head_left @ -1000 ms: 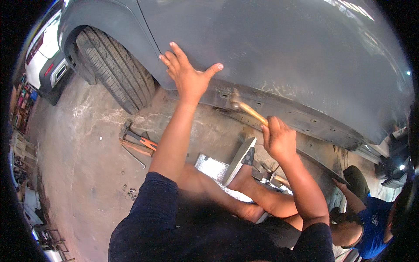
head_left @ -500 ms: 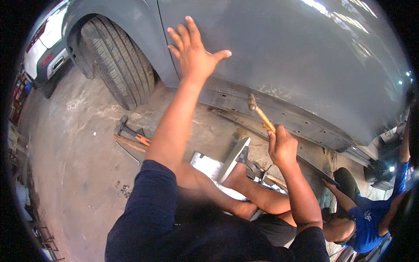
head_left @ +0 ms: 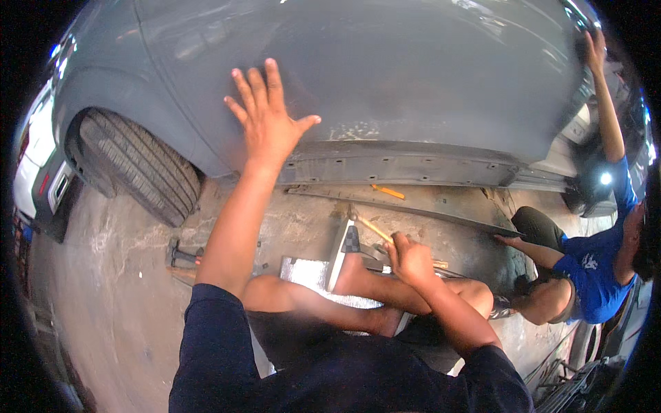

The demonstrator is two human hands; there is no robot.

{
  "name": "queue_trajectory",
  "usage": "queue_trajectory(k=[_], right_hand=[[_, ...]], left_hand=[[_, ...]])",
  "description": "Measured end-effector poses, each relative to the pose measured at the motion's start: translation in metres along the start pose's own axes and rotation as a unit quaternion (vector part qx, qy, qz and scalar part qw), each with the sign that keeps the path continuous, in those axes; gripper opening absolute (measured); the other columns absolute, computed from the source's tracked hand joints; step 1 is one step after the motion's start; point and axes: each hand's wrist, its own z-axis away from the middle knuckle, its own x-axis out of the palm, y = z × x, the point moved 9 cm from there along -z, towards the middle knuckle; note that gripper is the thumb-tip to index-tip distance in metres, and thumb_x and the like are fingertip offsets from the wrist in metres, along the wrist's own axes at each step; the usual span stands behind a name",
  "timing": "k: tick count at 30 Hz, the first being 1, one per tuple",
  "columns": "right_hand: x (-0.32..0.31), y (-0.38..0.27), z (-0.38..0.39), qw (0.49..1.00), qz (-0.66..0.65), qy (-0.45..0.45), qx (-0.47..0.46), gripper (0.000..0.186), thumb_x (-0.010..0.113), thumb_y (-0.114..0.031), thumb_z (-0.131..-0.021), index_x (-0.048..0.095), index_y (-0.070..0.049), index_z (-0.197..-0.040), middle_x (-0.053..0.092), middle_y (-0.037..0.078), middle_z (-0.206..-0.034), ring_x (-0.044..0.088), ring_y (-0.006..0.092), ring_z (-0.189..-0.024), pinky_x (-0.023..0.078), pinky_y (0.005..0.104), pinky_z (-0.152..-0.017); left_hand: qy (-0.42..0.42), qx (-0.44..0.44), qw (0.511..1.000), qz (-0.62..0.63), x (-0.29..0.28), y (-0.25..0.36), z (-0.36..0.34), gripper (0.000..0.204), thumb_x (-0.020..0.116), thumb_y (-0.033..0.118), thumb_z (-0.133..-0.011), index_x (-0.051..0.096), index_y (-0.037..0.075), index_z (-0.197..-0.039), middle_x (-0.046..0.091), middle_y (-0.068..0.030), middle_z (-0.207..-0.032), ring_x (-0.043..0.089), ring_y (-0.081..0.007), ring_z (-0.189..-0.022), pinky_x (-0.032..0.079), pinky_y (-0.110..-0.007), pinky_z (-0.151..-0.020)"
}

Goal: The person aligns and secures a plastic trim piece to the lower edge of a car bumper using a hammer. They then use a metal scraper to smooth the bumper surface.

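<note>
My left hand (head_left: 267, 127) lies with spread fingers against the lower part of a grey car door (head_left: 413, 82). Nothing is in it. Lower and to the right, my right hand (head_left: 411, 260) is closed round the wooden handle of a hammer (head_left: 372, 228), whose small metal head points up and left, away from the car. Pale scuffed marks show on the door's bottom edge, right of my left hand. Below it runs the bare sill (head_left: 399, 167) with several slots.
A tyre (head_left: 141, 165) stands left. Another hammer (head_left: 182, 256) lies on the floor by my left arm. A long dark strip (head_left: 413, 207) and a yellow tool (head_left: 387, 191) lie under the sill. At right crouches a co-worker in a blue shirt (head_left: 597, 275), one hand raised to the car.
My view has swung to the right. The hammer in my right hand has dropped lower, away from the sill. My left hand stays spread on the door. The co-worker's raised hand now shows.
</note>
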Motion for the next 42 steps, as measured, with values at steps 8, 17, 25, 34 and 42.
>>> queue_trajectory(k=[8,17,25,34,42], right_hand=[[0.018,0.055,0.053,0.996,-0.031,-0.029,0.081,0.033,0.060,-0.036,-0.105,0.059,-0.003,-0.103,0.073,0.027,-0.085,0.071,0.0491,-0.078,0.056,0.0583,-0.070],[0.010,0.072,0.056,0.994,-0.072,0.010,0.085,0.032,0.059,-0.035,-0.106,0.058,-0.003,-0.102,0.071,0.027,-0.084,0.070,0.0507,-0.079,0.055,0.0596,-0.070],[-0.041,0.066,0.008,0.984,-0.092,0.148,0.023,0.025,0.060,-0.030,-0.106,0.060,-0.005,-0.104,0.069,0.024,-0.084,0.069,0.0475,-0.077,0.053,0.0570,-0.066],[-0.045,0.080,-0.107,0.965,-0.052,0.238,0.092,0.025,0.059,-0.031,-0.105,0.054,-0.007,-0.102,0.069,0.019,-0.088,0.069,0.0441,-0.081,0.054,0.0561,-0.068],[-0.049,0.064,-0.105,0.957,-0.043,0.282,0.053,0.026,0.059,-0.031,-0.105,0.055,-0.007,-0.096,0.069,0.017,-0.084,0.069,0.0424,-0.080,0.053,0.0545,-0.071]], left_hand=[[-0.027,0.024,0.999,-0.018,0.022,0.065,-0.011,0.138,0.091,0.056,-0.073,0.006,0.011,-0.172,0.024,-0.0327,-0.167,0.003,-0.0559,-0.160,0.012,-0.083,-0.117],[-0.046,0.111,0.991,-0.053,0.047,0.177,-0.046,0.144,0.092,0.060,-0.070,0.003,0.010,-0.172,0.023,-0.0343,-0.167,0.003,-0.0601,-0.158,0.015,-0.086,-0.114],[-0.070,0.121,0.988,-0.062,0.056,0.170,-0.014,0.141,0.090,0.060,-0.072,0.002,0.014,-0.172,0.026,-0.0308,-0.167,0.004,-0.0604,-0.158,0.017,-0.086,-0.114],[-0.053,0.123,0.989,-0.061,0.052,0.173,-0.023,0.138,0.090,0.060,-0.071,0.008,0.017,-0.172,0.027,-0.0272,-0.167,0.007,-0.0590,-0.158,0.020,-0.084,-0.114],[-0.045,0.125,0.990,-0.037,0.054,0.168,-0.017,0.135,0.090,0.059,-0.071,0.010,0.020,-0.172,0.028,-0.0236,-0.166,0.007,-0.0563,-0.159,0.017,-0.084,-0.116]])
